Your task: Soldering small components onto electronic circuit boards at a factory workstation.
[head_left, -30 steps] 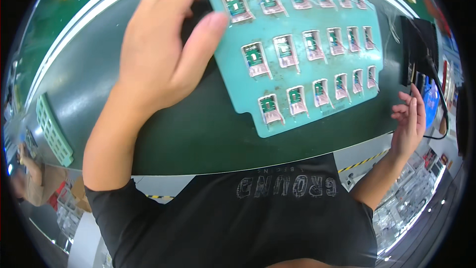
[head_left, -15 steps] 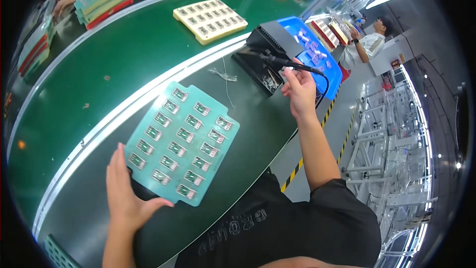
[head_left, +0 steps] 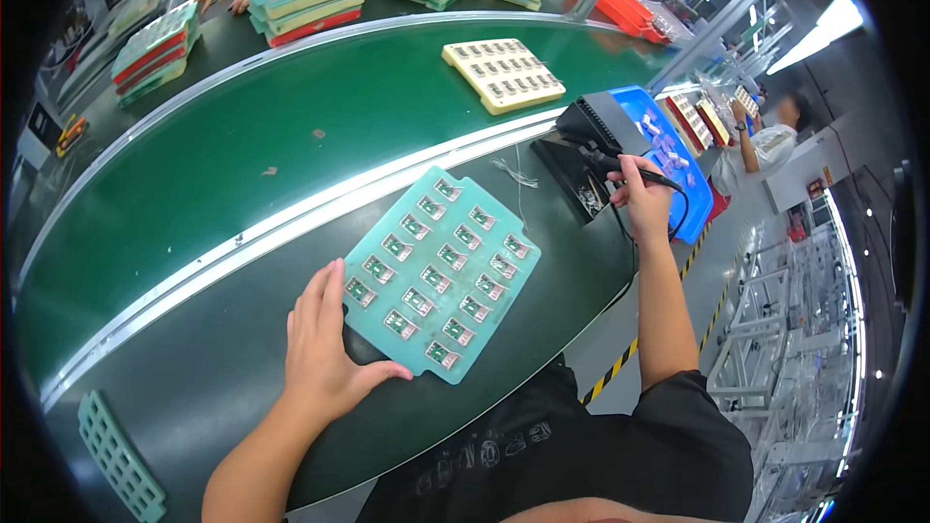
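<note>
Head view: a slotted green plate (head_left: 121,460) lies on the bench (head_left: 242,339), well to the left of the teal tray (head_left: 448,306), which serves as the landmark here. A stack of trays (head_left: 155,56) stands far beyond the teal tray and to its left, with a second, taller-looking pile (head_left: 306,10) right of that stack. The left hand (head_left: 325,358) comes next, spread rather than clenched, its fingers along the teal tray's left corner and its thumb at the lower edge, so the tray lies just to this hand's right. The teal tray itself rests at a slant, its pockets in three rows, each holding a small green board. Beyond it, across the pale rail, sits a cream tray (head_left: 475,87). Thin clear strands (head_left: 513,174) lie just past its upper right side. Farther right stands a black holder (head_left: 591,121). The right hand (head_left: 639,199), well apart from the teal tray, grasps a black corded tool (head_left: 606,164) at the holder. A blue bin (head_left: 699,203) carrying purple and white pieces is rightmost of these.
</note>
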`<state>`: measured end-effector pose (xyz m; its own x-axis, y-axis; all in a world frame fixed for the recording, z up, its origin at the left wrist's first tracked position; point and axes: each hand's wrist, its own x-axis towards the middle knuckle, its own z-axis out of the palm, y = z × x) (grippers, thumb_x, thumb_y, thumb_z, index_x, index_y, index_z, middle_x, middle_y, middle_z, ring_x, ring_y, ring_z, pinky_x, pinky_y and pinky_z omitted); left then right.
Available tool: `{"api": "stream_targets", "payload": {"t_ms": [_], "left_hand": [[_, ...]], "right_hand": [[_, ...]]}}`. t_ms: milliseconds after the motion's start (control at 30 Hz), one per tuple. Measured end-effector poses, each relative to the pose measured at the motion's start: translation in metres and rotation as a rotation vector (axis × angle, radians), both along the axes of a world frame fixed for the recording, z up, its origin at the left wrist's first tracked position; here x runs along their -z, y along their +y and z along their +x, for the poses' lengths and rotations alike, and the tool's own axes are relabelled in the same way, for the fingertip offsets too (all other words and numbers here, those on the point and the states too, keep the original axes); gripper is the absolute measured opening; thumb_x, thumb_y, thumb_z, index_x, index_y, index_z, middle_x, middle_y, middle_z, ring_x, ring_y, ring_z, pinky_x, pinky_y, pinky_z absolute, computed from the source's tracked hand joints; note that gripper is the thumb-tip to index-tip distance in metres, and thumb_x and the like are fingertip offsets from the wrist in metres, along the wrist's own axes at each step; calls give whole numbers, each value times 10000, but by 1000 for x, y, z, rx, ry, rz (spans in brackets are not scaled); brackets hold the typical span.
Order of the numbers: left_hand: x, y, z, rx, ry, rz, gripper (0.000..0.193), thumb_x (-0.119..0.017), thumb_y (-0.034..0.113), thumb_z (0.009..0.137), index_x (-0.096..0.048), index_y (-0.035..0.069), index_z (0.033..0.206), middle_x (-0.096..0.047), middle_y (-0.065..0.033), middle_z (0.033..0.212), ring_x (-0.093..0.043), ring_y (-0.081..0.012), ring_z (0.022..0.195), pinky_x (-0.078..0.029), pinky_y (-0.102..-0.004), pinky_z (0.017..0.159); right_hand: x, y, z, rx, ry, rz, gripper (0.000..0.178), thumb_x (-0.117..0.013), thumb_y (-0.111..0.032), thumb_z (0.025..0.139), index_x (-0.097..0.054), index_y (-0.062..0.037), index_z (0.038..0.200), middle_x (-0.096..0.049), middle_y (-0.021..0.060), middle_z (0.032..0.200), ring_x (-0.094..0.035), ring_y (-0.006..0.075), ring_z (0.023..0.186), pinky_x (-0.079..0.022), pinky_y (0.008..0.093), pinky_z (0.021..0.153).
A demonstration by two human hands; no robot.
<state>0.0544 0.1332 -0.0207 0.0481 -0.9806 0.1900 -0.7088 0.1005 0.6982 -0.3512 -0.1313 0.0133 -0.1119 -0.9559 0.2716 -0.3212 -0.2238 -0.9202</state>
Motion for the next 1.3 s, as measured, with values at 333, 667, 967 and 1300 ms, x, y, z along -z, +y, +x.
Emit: {"api": "stream_targets", "payload": {"t_ms": [333,667,967,1300], "left_hand": [[8,2,5,11,-28,-34,1382,-976,479,458,-308,35,1583,-415,-206,1542,-463,-394,1374,-373,-496,1109],[12,-1,5,11,-26,-53,1352,-970,486,477,-325,58,1585,-407,-198,1556,-510,-371,1311,-455,-451,1018],[12,-4,4,19,1,-78,1345,-966,493,475,-338,53,1580,-428,-204,1534,-513,-374,1302,-462,-454,1013],[24,0,11,-3,20,-122,1410,-963,513,410,-346,9,1574,-517,-142,1432,-523,-236,974,-473,-367,915]], "right_hand": [[0,8,1,-17,11,-32,212,-744,-174,954,-712,-5,1078,-742,109,866,-637,110,561,-476,222,507],[2,-3,-4,-27,50,-179,209,-724,-165,969,-674,32,1016,-711,113,792,-657,128,588,-512,233,543],[-11,1,-11,-72,169,-265,185,-742,-164,956,-692,11,982,-720,96,789,-665,127,604,-532,243,561],[-79,72,-48,-302,-98,-435,177,-592,-88,992,-680,65,1000,-719,219,858,-696,245,731,-538,326,632]]}}
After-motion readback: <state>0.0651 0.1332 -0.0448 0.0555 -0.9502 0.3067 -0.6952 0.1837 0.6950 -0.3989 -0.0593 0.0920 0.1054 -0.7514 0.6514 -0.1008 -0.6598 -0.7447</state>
